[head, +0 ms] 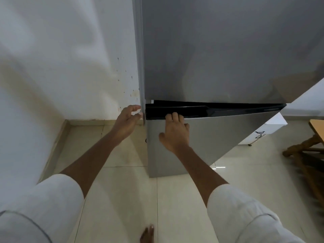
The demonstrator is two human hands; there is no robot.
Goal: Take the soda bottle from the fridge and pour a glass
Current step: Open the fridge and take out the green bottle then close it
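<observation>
A tall grey fridge (219, 50) fills the upper right of the head view, both doors closed. A black recessed handle strip (228, 110) runs along the top of the lower door (210, 137). My right hand (175, 132) lies flat on the lower door with its fingertips hooked into that strip. My left hand (127, 120) is at the fridge's left edge, fingers curled beside the side of the door. No soda bottle or glass is visible.
A stained white wall (61, 67) stands close on the left. Pale floor tiles (122, 199) lie below, with my bare foot (147, 234) on them. At the right are a white cabinet (268, 130) and a wooden table with a chair (306, 155).
</observation>
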